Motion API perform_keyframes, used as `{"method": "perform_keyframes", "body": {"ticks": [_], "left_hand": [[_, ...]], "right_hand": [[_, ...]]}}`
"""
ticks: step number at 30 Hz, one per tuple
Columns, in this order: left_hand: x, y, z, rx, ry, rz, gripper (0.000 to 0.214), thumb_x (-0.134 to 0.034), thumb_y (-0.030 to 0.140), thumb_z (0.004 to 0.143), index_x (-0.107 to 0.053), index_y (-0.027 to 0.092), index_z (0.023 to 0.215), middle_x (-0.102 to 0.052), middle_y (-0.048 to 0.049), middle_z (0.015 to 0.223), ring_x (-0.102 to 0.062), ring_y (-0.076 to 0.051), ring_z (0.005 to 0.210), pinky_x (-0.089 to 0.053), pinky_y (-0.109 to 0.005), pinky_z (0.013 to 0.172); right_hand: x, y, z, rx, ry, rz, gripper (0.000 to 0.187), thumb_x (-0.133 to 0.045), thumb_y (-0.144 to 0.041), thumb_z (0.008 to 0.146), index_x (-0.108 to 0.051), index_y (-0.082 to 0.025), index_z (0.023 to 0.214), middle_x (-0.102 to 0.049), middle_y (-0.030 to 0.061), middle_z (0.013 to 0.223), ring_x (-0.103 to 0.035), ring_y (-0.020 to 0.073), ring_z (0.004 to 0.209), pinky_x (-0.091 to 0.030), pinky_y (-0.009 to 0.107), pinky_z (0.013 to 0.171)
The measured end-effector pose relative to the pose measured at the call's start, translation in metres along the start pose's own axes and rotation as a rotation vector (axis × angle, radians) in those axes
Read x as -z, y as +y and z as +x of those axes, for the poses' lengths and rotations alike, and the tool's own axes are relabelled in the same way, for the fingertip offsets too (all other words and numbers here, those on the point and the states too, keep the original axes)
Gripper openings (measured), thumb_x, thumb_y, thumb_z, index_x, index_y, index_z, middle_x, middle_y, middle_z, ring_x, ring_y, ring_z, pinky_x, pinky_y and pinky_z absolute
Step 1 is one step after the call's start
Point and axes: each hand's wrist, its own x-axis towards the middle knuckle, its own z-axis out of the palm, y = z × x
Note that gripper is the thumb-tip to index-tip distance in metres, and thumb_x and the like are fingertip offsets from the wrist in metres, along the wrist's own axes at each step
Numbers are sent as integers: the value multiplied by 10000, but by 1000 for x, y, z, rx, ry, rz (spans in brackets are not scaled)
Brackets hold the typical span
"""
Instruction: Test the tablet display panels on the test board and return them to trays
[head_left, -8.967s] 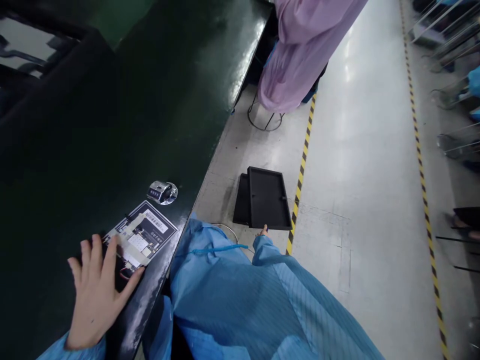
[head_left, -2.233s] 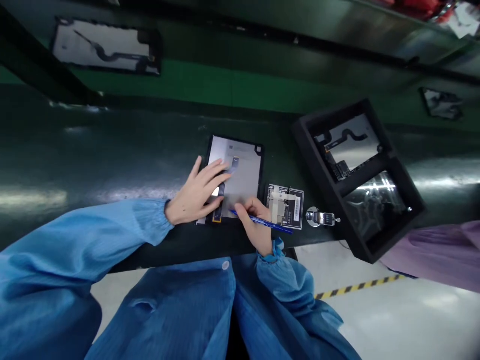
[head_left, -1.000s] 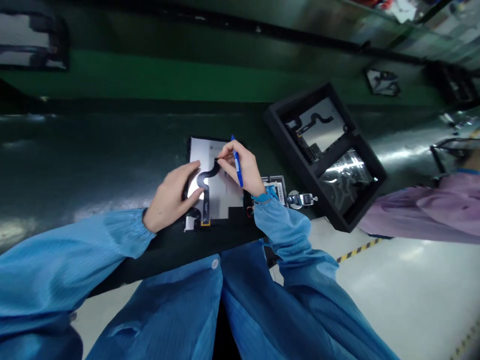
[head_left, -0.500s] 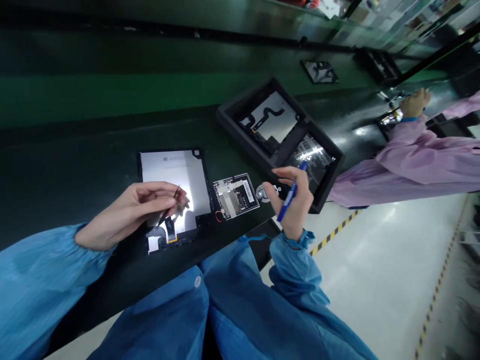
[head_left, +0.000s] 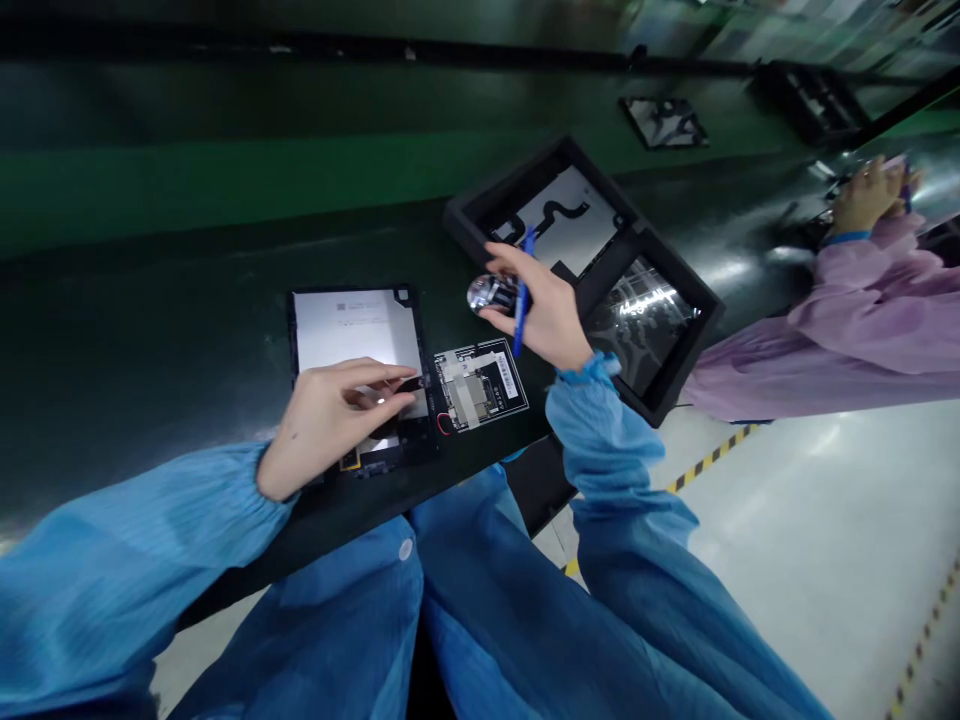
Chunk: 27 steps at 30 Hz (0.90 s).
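Observation:
My left hand (head_left: 337, 415) pinches a thin dark tool, mostly hidden by the fingers, over the lower right part of a tablet display panel (head_left: 352, 335). The panel lies with its silvery back up. My right hand (head_left: 546, 308) holds a blue pen (head_left: 523, 295) across the fingers. At its thumb and fingertips is a round, shiny metal piece (head_left: 486, 293), of a kind I cannot make out. Between the hands lies a circuit board (head_left: 480, 385) with tape strips, a white label and a red wire loop.
A black two-compartment tray (head_left: 637, 240) holds a silvery panel and a film-covered one, right of my right hand. Another panel (head_left: 664, 122) lies farther back. At right, a co-worker's hand (head_left: 862, 200) and pink sleeve (head_left: 847, 300) reach over the bench.
My left hand has shifted right across the panel. My right hand has moved left and away from me; the round metal piece, earlier on the bench beside the board, is now at its fingertips.

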Motion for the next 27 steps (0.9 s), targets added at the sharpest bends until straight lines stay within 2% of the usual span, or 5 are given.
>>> {"method": "perform_keyframes", "body": {"ticks": [5,10,16,20,27], "left_hand": [[-10,-5,2,-95,-48,97,269,-707,345,873,-764,139,1037,-741,-58,952,-672,-152,762,-583,-268,690],[-11,-11,1,-134,-41,171,257,-691,340,889,-763,143,1038,-736,-53,983,-676,-148,755,-581,-276,722],[-24,-19,6,-244,-35,361,246,-678,307,898,-756,108,1020,-726,-63,954,-662,-156,711,-560,-305,718],[-32,-16,7,-338,6,543,223,-661,254,906,-746,86,1024,-718,-63,900,-652,-162,651,-524,-296,595],[-35,-15,3,-390,-13,594,128,-696,185,866,-751,82,917,-721,-68,899,-675,-174,664,-514,-283,549]], "right_hand": [[-32,32,40,103,-176,106,570,-623,-402,875,-506,-175,1384,-624,78,1282,-598,255,1202,-472,430,1079],[-20,6,-16,11,41,18,558,-599,-528,920,-505,-234,1385,-550,66,1406,-451,297,1375,-356,533,1171],[-36,-28,-87,-63,-156,25,740,-604,-623,891,-400,-185,1451,-474,113,1486,-400,297,1418,-300,534,1204],[-45,-42,-103,-193,-94,11,692,-594,-590,909,-389,-209,1448,-484,100,1480,-422,278,1406,-271,529,1217],[-45,-47,-106,-226,-82,30,632,-586,-601,907,-437,-226,1393,-486,82,1481,-415,274,1409,-272,519,1220]]}}
